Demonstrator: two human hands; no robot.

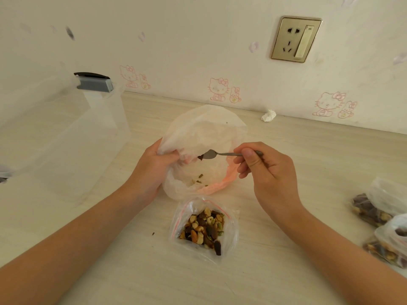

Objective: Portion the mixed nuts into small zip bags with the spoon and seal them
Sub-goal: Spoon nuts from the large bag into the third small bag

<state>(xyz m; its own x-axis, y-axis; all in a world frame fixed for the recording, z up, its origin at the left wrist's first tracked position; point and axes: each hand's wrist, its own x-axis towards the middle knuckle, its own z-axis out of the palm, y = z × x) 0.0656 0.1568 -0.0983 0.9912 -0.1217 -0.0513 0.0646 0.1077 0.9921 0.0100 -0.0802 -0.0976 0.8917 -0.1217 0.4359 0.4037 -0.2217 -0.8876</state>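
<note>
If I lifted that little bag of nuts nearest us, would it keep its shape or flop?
Probably flop: the small zip bag is thin, crinkled clear plastic. The nuts would likely slump to its lowest point. Its mouth looks unsealed, so tilting it might spill some.

No legible text, number or brand name in view. Pictorial marks only: pink outline prints of a cartoon cat with a bow beside a small rabbit, on the cream wall [198,40]. Three sets, all lower than the gold-framed wall socket [296,39]: one below-right [328,104], one below-left [218,89], one farther left [130,77]. Small mark on the socket's white switch rocker [305,41]: unreadable.
</note>
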